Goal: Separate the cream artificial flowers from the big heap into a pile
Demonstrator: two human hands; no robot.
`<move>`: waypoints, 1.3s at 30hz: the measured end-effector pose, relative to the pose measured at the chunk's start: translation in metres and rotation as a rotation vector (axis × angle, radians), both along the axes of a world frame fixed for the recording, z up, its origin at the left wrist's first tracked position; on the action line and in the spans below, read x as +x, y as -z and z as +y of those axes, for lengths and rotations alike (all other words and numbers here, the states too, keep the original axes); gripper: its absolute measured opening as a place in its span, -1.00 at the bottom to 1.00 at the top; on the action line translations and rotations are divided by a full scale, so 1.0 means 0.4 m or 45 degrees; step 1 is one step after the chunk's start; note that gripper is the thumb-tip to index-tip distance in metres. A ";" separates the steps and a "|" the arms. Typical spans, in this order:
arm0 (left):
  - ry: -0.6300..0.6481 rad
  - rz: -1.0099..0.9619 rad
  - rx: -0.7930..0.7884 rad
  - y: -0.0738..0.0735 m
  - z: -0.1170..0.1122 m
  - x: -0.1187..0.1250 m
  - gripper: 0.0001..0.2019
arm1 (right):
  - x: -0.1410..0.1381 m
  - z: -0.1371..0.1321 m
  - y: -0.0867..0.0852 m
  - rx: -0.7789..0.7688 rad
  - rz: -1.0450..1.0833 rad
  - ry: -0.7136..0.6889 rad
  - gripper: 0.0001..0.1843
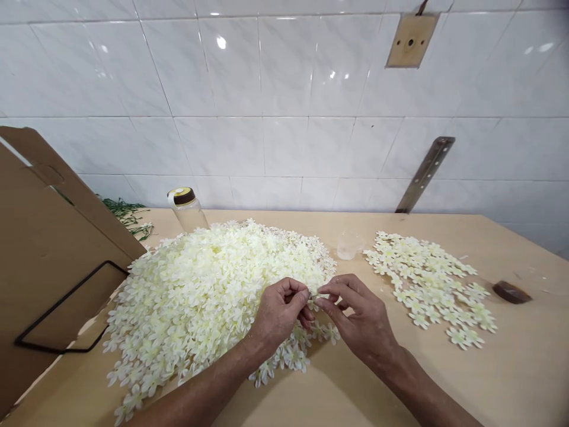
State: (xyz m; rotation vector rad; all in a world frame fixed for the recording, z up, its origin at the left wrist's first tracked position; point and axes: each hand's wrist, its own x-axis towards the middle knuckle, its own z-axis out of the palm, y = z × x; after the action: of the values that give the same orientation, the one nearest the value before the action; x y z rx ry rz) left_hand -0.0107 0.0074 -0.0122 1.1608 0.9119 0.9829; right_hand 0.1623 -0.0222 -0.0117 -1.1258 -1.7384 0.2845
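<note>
A large heap of artificial flower heads [200, 290], pale cream-white with yellowish centres, covers the left and middle of the table. At the heap's right edge my left hand [282, 308] is closed, thumb pressed against the curled fingers. Facing it, my right hand [360, 317] is closed in a pinch, its fingertips almost meeting those of the left. Something tiny is between the fingertips, too small to name. To the right lies a smaller, flatter spread of the same flower heads [427, 279].
At the left stands a cardboard box [57, 237] with a black wire frame [66, 350] against it. Behind the heap are a clear bottle [189, 213] and green stems [127, 213]. A small clear cup [349, 246], a brown object [511, 292] and a metal bracket [424, 175] are farther right.
</note>
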 end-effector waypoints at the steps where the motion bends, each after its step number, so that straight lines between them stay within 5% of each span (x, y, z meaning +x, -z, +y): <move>1: 0.003 -0.013 -0.012 -0.003 -0.001 0.000 -0.72 | -0.003 0.001 0.001 0.036 -0.026 -0.005 -0.88; 9: 0.099 -0.051 -0.083 -0.013 -0.002 -0.001 -0.72 | -0.015 0.003 -0.008 -0.030 0.035 0.054 -0.86; 17: -0.022 0.008 -0.075 -0.022 0.008 -0.006 -0.76 | 0.010 0.003 -0.021 -0.411 0.361 0.120 -0.71; 22: -0.080 0.023 -0.039 -0.026 0.010 -0.008 -0.79 | 0.030 0.010 -0.001 -0.344 0.158 0.137 -0.75; 32: 0.061 -0.036 -0.133 -0.015 -0.008 0.002 -0.70 | 0.005 -0.006 -0.013 -0.060 -0.058 0.031 -0.81; 39: 0.121 -0.202 -0.332 -0.026 -0.012 0.004 -0.68 | -0.006 -0.001 -0.002 -0.163 -0.028 0.010 -0.80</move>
State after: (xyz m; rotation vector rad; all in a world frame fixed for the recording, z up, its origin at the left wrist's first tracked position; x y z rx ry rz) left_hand -0.0092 0.0027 -0.0017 0.8848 0.8223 0.8385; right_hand 0.1598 -0.0225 -0.0110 -1.2313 -1.7552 0.3844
